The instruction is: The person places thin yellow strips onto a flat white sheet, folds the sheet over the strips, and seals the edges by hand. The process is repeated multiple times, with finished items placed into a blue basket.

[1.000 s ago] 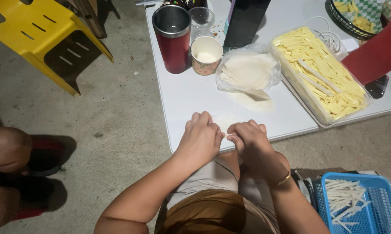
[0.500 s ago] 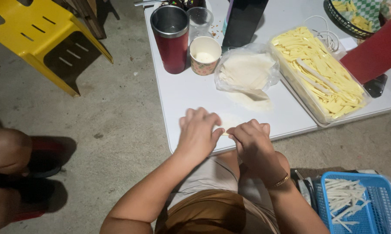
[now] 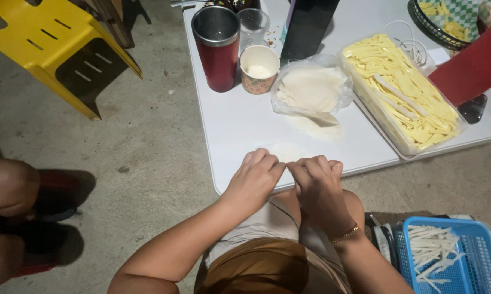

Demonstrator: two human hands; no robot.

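White thin wrapper sheet (image 3: 287, 152) flat at near edge of white folding table (image 3: 229, 125) | left hand (image 3: 255, 177) fingers curled, pinching its left end | right hand (image 3: 317, 182) pinching right end | long axis left-right, both hands equally close

- Bare grey concrete floor (image 3: 147, 141) all round white folding table (image 3: 245, 130).
- Yellow plastic chair (image 3: 49, 43) left of table.
- Lit from above, perhaps artificially.
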